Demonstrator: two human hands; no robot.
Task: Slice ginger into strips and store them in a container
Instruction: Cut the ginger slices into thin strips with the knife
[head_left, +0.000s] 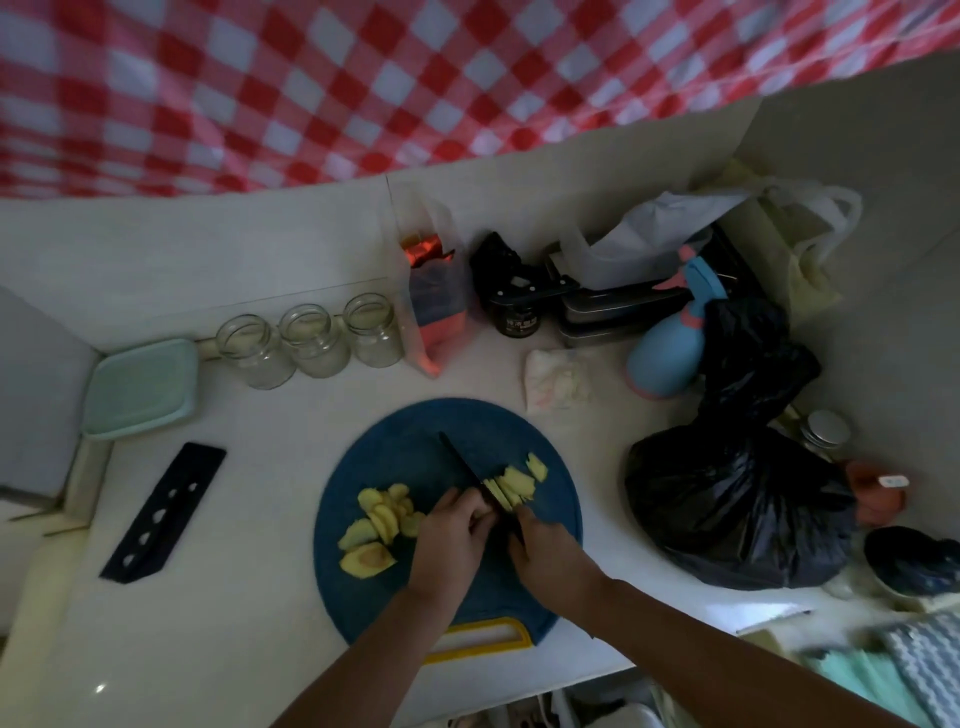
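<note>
Both closed: right grip (545, 551) round the black knife (461, 462), left grip (452, 540) clamping ginger (511, 486) on the cutting board (405, 447).

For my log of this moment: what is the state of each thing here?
knife, gripped by right hand, blade on ginger
ginger, in slices on the cutting board
three jars, open, no lids
teal container, closed
knife sheath, empty, lying flat
black bag, tied shut
left hand, fingers curled beside the blade
</note>
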